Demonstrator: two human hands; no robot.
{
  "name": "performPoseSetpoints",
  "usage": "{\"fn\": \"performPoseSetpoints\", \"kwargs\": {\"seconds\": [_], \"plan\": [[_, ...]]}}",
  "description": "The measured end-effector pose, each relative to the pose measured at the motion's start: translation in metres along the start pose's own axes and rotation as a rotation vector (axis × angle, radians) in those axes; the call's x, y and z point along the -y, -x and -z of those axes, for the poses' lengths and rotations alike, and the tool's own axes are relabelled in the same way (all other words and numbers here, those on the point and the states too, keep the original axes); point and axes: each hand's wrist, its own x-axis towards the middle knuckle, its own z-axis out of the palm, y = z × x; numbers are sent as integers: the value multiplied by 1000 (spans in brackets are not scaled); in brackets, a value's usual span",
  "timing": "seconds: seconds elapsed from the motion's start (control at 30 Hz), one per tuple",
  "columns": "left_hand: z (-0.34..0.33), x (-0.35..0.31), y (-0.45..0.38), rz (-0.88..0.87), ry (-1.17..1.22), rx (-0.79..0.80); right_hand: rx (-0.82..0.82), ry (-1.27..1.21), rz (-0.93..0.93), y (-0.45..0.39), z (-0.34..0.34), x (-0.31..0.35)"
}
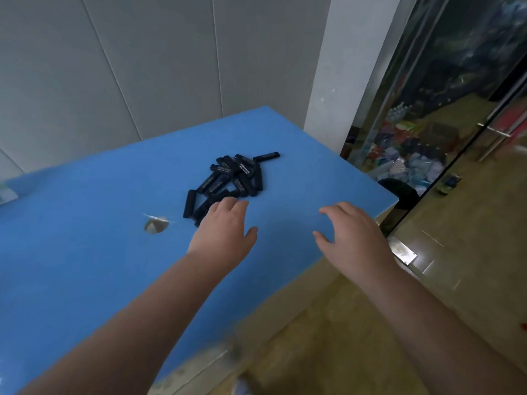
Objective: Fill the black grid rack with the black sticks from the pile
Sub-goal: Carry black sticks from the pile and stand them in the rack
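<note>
Okay, both hands are out over the blue counter (85, 252) with nothing held: left hand (225, 226) spread flat, its fingers (228, 203) relaxed and just reaching the near edge of the pile of black sticks (231, 178), possibly touching the nearest one (motion blur, cannot tell contact); right hand (353, 232) hovers with loosely curled fingers (328, 212) to the right of the pile, apart from it, above bare counter near the right edge. The pile sits just ahead of the left fingers, sticks crossed over each other, one stray stick (266, 156) lying off at the far right end. Likely risks: a flat-handed sweep could scatter the loose heap, and sticks pushed rightward could slide toward the counter edge under the right hand and drop to the floor (427, 280); grabbing a stick from under others could drag neighbours along. Big gap: the black grid rack is not in view anywhere, so where the sticks go, and how full it is, cannot be judged. Sticks under the left fingers are hidden. White lettering on some sticks is too blurred to read. A small greyish mark (155, 223) on the counter left of the left hand is smeared, unidentifiable. Left counter edge is cut off.
</note>
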Motion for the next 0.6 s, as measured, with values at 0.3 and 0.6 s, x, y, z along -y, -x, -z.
{"fn": "performPoseSetpoints", "kwargs": {"seconds": [0.3, 0.6], "plan": [[-6, 7, -80, 52, 15, 49, 22, -47, 25, -78, -17, -18], [-25, 5, -149, 177, -57, 71, 106, -90, 150, -160, -36, -42]]}}
